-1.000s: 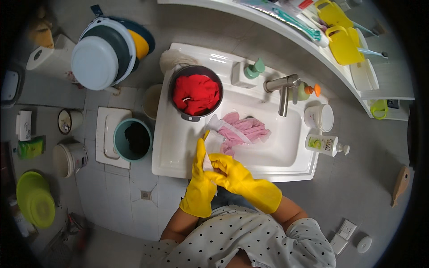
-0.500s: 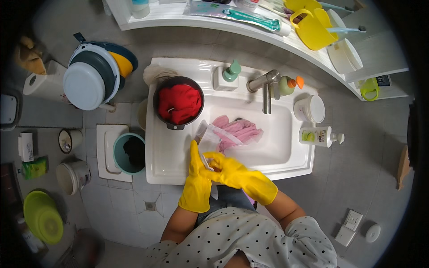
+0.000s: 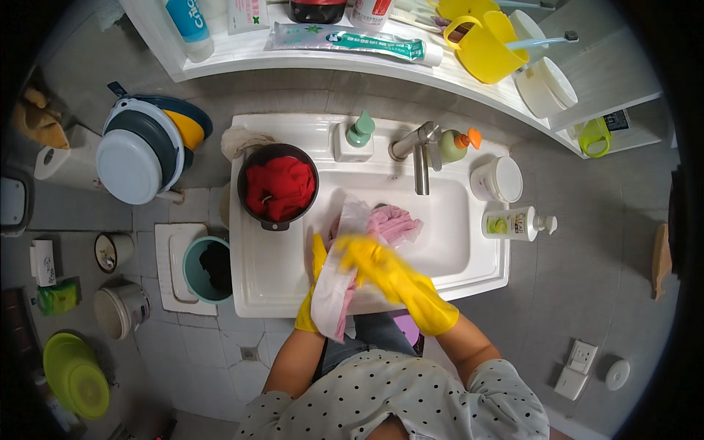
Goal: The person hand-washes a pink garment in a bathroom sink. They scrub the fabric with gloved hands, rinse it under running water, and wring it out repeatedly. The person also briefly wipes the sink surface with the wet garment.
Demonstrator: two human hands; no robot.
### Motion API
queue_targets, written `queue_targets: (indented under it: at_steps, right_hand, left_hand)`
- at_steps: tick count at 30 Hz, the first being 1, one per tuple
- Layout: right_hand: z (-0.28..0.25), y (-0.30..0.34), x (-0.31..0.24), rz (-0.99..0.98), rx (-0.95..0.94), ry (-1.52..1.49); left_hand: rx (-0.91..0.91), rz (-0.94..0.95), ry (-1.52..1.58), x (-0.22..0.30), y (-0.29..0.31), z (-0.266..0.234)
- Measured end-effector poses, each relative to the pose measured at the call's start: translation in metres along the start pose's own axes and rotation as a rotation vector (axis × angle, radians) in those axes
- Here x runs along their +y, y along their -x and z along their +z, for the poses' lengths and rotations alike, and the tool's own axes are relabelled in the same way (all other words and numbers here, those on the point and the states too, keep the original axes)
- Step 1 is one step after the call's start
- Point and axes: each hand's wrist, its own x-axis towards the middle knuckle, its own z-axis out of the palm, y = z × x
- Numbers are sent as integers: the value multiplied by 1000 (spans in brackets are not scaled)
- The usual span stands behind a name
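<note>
A wet pink garment (image 3: 394, 224) with a pale whitish panel (image 3: 339, 268) lies partly in the white sink basin and trails over its front edge. My left hand (image 3: 318, 254), in a yellow rubber glove, holds it up from beneath; the panel drapes over the palm and hides most fingers, though one straight finger shows beside it. Across the panel from the right comes my right hand (image 3: 370, 264), gloved in yellow too. Its fingers are at the cloth but smeared by motion, so their grip is unclear.
A dark pot (image 3: 273, 224) with red cloth (image 3: 280, 188) stands on the sink's left ledge. Behind the basin are a soap dispenser (image 3: 355, 143), the faucet (image 3: 419, 154) and a green bottle (image 3: 453, 147). A white tub (image 3: 497, 180) and pump bottle (image 3: 511, 224) sit at right. A shelf (image 3: 293, 61) overhangs the back.
The pale panel has been drawn toward me and now hangs over my left hand and the sink's front edge. My right hand has shifted slightly right and blurs with motion. The view has moved slightly.
</note>
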Motion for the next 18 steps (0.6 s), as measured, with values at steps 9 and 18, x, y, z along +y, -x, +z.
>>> queue_targets:
  at_steps: [9,18]
  right_hand:
    - [5,-40,65,-167,17,354]
    - [7,-34,32,-30,-5,344]
  left_hand:
    - [-14,3,38,-10,3,-25]
    - [68,-30,-285,-8,1,-12]
